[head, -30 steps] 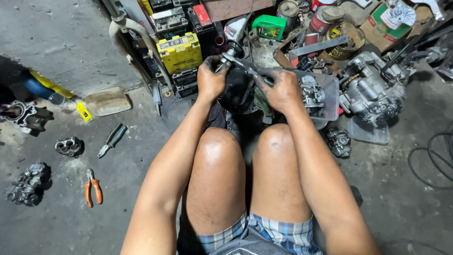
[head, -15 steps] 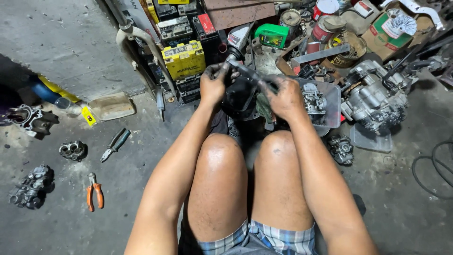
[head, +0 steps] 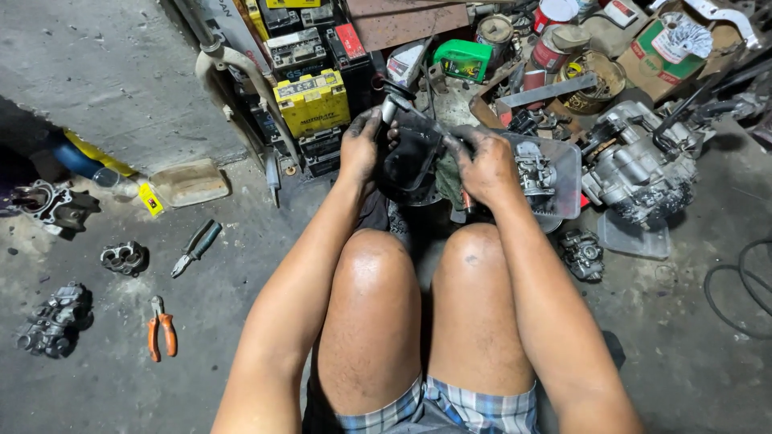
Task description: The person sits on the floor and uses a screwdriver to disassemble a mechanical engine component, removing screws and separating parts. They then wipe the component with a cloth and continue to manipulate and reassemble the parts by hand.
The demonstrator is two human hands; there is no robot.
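Dark engine part [head: 412, 161] sits gripped between both greasy hands, just beyond the person's bare knees and low over the concrete floor [head: 121, 88]. Left hand [head: 359, 149] wraps around its left side, fingers curled shut on it, while right hand [head: 485, 167] clasps its right side and also closes on a metal wrench [head: 410, 115] that runs slantwise across the top of the part. Just right of the part lies a clear plastic tray [head: 567, 173] holding a carburettor [head: 534, 167], and farther right a grey engine block [head: 635, 165]. Behind the part, to its left, stands a yellow battery [head: 312, 102]; a green container [head: 463, 59] is behind it to the right. Well left of the part, on the floor, lie dark-handled pliers [head: 195, 247], orange-handled pliers [head: 161, 327] and a few small metal castings [head: 123, 257].
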